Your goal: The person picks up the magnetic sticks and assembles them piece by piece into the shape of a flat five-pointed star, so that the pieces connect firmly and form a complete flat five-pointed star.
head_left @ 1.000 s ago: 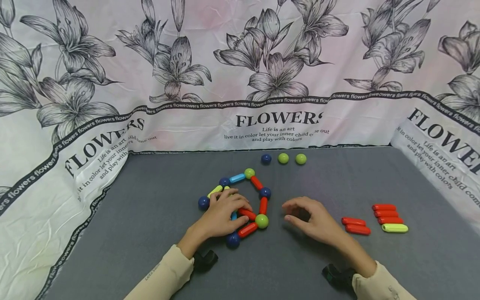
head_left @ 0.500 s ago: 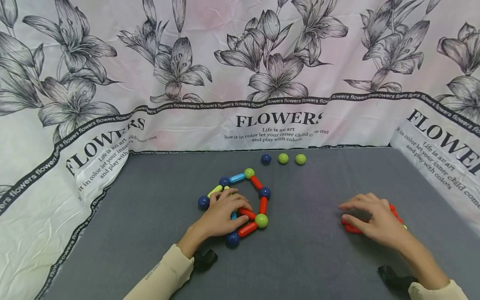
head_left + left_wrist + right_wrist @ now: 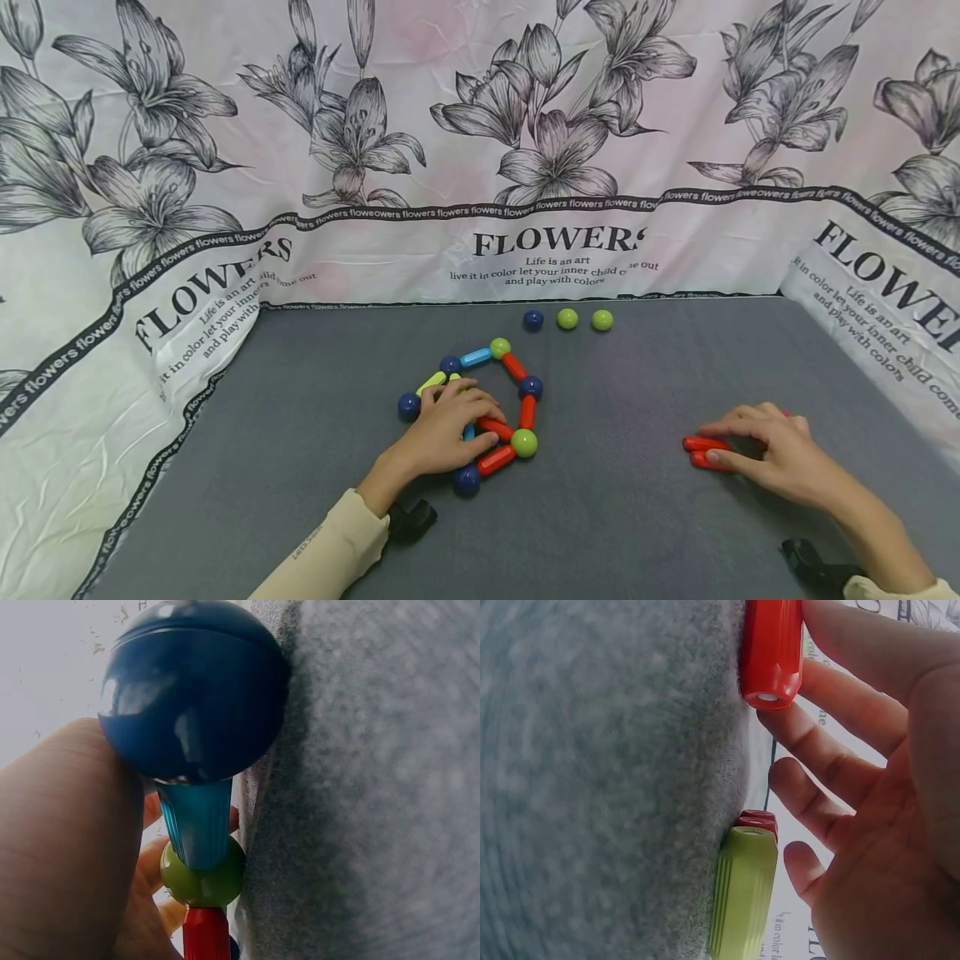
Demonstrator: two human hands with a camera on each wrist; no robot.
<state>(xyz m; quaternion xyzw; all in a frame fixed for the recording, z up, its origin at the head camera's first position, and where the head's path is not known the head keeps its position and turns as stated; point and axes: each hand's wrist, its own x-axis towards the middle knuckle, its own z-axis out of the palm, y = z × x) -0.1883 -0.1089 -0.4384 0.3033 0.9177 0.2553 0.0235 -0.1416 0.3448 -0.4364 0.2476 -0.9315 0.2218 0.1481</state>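
My left hand (image 3: pixel 450 425) lies over a ring of magnetic rods and balls, holding it with curved fingers. A red magnetic rod (image 3: pixel 497 459) runs from a green ball (image 3: pixel 524 442) to a blue ball (image 3: pixel 467 480) by the thumb. In the left wrist view a light-blue rod (image 3: pixel 196 821) joins a large blue ball (image 3: pixel 193 690) to a green one. My right hand (image 3: pixel 780 454) pinches at two side-by-side red magnetic rods (image 3: pixel 699 443), thumb at the near side and forefinger at the far side. The palm hides part of them; whether both are gripped is unclear.
A blue ball (image 3: pixel 533 320) and two green balls (image 3: pixel 567 318) stand in a row at the back. In the right wrist view a yellow-green rod (image 3: pixel 744 892) lies beside red rods (image 3: pixel 758 818), below the hand. Behind the grey tabletop (image 3: pixel 615 517) hangs a flower-print cloth (image 3: pixel 555 250).
My right hand has moved right from beside the ring, then down onto the two red rods, its thumb and forefinger now around them. The left hand stays on the ring.
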